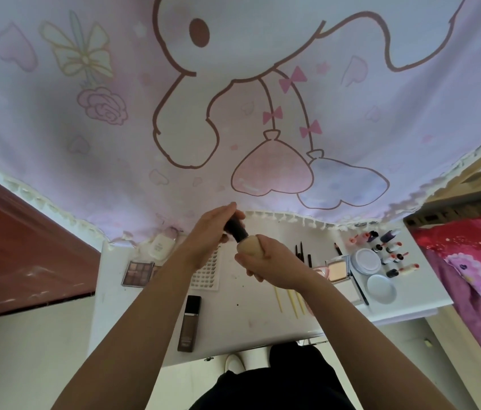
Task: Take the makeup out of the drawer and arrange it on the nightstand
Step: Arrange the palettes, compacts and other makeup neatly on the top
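Note:
Above the white nightstand (233,327), both hands hold a beige foundation bottle (249,244) with a black cap (235,229). My left hand (212,230) is closed round the cap. My right hand (268,261) grips the beige body. On the top lie an eyeshadow palette (138,273), a white tube (161,245), a lash tray (207,273), a dark foundation bottle (189,323), black pencils (302,253), yellow sticks (291,300), a powder compact (338,269), two round jars (367,260) and several lipsticks (392,255). The drawer is hidden.
A large pink and lilac cartoon cloth (233,113) with a fringed hem hangs behind the nightstand. A red panel (20,247) stands at the left. A bed with pink and red bedding (475,261) lies at the right. My dark-clothed lap (271,386) is below.

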A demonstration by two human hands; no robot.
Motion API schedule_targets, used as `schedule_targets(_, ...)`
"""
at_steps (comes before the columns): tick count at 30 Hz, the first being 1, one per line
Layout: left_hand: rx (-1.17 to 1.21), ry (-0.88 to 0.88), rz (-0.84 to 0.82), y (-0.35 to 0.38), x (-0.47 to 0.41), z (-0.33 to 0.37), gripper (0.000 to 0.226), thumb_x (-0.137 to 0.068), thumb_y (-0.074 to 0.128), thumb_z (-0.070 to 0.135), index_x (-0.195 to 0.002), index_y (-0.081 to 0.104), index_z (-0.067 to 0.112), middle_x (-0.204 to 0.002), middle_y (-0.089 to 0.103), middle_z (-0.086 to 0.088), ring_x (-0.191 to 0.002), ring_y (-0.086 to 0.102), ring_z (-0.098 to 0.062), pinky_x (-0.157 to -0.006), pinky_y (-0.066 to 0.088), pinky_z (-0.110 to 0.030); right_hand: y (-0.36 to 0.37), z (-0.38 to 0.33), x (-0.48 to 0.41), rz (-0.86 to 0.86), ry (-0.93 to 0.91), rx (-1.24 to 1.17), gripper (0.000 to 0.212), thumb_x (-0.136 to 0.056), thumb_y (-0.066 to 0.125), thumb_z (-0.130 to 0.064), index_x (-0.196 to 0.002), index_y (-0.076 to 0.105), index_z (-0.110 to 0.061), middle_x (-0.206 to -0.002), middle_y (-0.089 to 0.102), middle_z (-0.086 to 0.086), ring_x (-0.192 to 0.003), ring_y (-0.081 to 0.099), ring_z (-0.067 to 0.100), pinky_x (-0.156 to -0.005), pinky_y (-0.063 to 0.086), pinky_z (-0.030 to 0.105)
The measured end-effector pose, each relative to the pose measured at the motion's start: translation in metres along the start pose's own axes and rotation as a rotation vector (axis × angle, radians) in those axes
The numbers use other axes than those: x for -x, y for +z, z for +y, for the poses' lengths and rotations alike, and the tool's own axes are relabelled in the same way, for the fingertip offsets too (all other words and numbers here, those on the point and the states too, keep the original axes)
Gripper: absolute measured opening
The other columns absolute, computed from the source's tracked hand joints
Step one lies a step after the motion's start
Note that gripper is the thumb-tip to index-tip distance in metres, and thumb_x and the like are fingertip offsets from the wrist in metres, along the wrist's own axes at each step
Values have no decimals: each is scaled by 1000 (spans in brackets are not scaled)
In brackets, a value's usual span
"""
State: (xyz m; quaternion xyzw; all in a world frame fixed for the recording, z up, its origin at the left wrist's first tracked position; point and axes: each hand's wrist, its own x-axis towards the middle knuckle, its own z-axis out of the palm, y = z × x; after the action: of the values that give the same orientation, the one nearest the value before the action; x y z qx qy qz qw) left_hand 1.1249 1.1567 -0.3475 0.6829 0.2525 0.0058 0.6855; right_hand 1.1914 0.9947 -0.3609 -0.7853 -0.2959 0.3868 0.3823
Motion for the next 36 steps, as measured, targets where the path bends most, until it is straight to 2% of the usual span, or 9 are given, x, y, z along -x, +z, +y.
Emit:
schedule_targets(3, -614, 99, 56, 5, -7, 11, 61, -98, 36, 62, -66, 53, 12, -65, 57, 6, -65, 54, -15, -70, 47, -31, 2, 5, 1, 16, 30, 83, 29, -89, 62, -53, -102, 55, -28, -79, 71, -5, -58, 61, 4, -63, 55, 28)
schedule_targets(6, -851, 136, 61, 12, -13, 13, 64, -99, 33, 60, -53, 47, 19, -51, 54, 11, -55, 52, -12, -61, 43, -32, 3, 1, 0, 5, 25, 86, 29, -90, 62, -52, -102, 55, -26, -79, 72, -5, -57, 61, 3, -62, 55, 27)
schedule_targets(9, -669, 177, 67, 9, -19, 7, 58, -102, 45, 42, -50, 43, 15, -40, 48, 12, -46, 41, -10, -58, 37, -29, 1, -2, 6, -23, 8, 46, 29, -91, 62, -48, -104, 55, -23, -79, 72, -4, -57, 60, 4, -62, 53, 26)
schedule_targets(12, -287, 107, 386, -48, -29, 25, 47, -99, 53, 37, -57, 58, 16, -44, 56, 9, -42, 46, -4, -58, 38, -25, -2, 25, 29, -73, 61, 43, 31, -90, 64, -48, -104, 56, -21, -77, 73, -1, -56, 60, 7, -59, 52, 28)
schedule_targets(14, -364, 119, 459, -84, -29, 42, 48, -100, 52, 34, -57, 59, 14, -46, 60, 7, -40, 44, 0, -56, 35, -25, -3, 53, 44, -45, 144, 25, 32, -89, 66, -47, -103, 56, -20, -75, 73, 1, -55, 61, 10, -61, 55, 34)
schedule_targets(18, -575, 157, 322, -54, -27, 32, 51, -103, 42, 36, -62, 50, 7, -59, 56, -8, -54, 48, -13, -58, 36, -28, -2, 69, 34, 99, 192, -83, 37, -89, 65, -49, -103, 57, -16, -75, 73, 2, -57, 63, 11, -66, 55, 35)
schedule_targets(24, -596, 45, 219, -1, -37, -35, 42, -100, 42, 50, -78, 55, 17, -79, 68, 2, -71, 61, -18, -63, 45, -31, -7, 72, 5, 193, 216, -179, 21, -94, 61, -39, -104, 54, -22, -96, 69, 3, -74, 68, 12, -74, 54, 34)
schedule_targets(31, -501, -78, 249, 27, -65, -94, 23, -85, 73, 35, -100, 57, 25, -101, 62, 9, -85, 60, -14, -75, 47, -26, -23, 112, -42, 256, 141, 195, 43, -92, 65, -36, -133, 56, -26, -121, 48, 3, -112, 49, 21, -97, 41, 33)
schedule_targets(36, -457, -174, 368, 46, -94, -116, 30, -83, 76, 23, -110, 62, 21, -98, 66, 7, -73, 57, -3, -58, 38, -13, -40, 127, -88, 280, 194, 213, 46, -91, 67, -38, -135, 57, -28, -114, 48, -2, -111, 54, 24, -90, 40, 28)
